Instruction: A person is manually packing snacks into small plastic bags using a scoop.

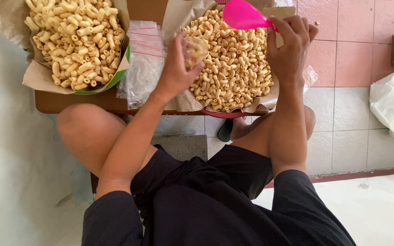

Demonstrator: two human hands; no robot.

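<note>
Seated over a low wooden surface (55,104), a person's left hand (178,68) grips a small clear bag (196,49) of macaroni snacks just left of the pink scoop (243,16) clasped in the right hand (290,43), both above the paper-lined tray (233,64), scoop handle pointing right.

Pink scoop (242,16), tan macaroni snacks (233,64), green basket rim (110,82), black shorts (206,200).

A small clear bag (195,49), part-filled with macaroni snacks, and a pink scoop (243,16) hover over the right tray's (226,113) far edge.
</note>
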